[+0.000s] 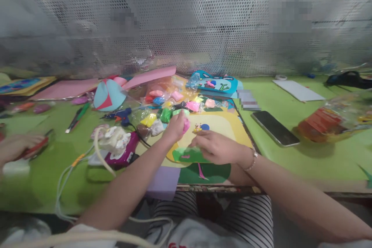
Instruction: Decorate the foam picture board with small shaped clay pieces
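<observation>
My left hand (176, 126) is closed around a lump of pink modelling clay (186, 124), over the left side of a yellow foam board (242, 130). Low over the same board, my right hand (216, 146) has its fingers bent together; whatever they hold, if anything, is hidden. Just beyond its fingertips lie a blue disc (205, 127) and a small yellow figure (198, 127). A green patch (186, 154) with a small pink piece covers the board's near edge. Bags of coloured clay, among them a green one (166, 115) and a yellow one (148, 119), lie behind my left hand.
A blue glue gun (123, 115) and a purple device (123, 153) with cables stand to the left. Further left, another person's hand (21, 147) holds red-handled scissors (36, 148). On the right are a phone (274, 128) and an orange-red bag (322, 122). A perforated metal screen (186, 19) rises behind.
</observation>
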Tool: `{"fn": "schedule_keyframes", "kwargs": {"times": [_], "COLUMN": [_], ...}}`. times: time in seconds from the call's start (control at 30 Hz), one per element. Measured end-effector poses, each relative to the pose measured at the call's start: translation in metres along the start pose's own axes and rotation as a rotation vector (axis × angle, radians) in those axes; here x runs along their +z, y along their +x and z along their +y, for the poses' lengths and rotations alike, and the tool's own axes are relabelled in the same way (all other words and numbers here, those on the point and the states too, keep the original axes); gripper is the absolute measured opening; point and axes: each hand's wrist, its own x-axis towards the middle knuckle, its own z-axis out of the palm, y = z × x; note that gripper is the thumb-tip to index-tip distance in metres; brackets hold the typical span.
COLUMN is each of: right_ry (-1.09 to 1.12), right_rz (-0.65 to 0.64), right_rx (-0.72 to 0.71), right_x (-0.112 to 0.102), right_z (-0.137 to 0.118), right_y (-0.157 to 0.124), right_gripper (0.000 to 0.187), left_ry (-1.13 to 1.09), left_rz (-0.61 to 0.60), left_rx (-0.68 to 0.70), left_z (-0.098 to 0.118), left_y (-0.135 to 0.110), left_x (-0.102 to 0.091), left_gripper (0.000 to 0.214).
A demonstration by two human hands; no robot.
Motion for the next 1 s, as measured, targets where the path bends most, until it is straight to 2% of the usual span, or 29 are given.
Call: {"fn": "schedule_keyframes", "kwargs": {"times": [0.17,0.43,0.7,0.9,1.0], "right_ry": [0.006,-0.131,-0.121,-0.024,-0.027], "right_rz": [-0.120,-0.233,-0.210,-0.104,-0.133], "right_rx": [-0.042,-0.046,-0.045,-0.053,-0.050], "right_x": [0.009,0.015,0.015,0.013,0.017], "right_z": [-0.009,-0.019,-0.017,-0.008,-0.012], "right_y": [0.003,0.011,0.008,0.005,0.008], "right_gripper": [0.044,0.038,0.035,0.040,0.037], "left_ry": [0.016,0.251,0.306,0.301,0.304], "left_rz": [0.009,-0.015,-0.043,-0.073,-0.088], "left_rx": [-0.010,0.088,0.110,0.116,0.119], "left_z": [-0.002,-0.001,-0.007,-0.004,-0.004], "left_y": [0.000,0.001,0.002,-0.001,-0.001], "left_x": [0.002,0.004,0.006,0.007,0.007], "left_gripper": [0.050,0.050,0.049,0.052,0.053]}}
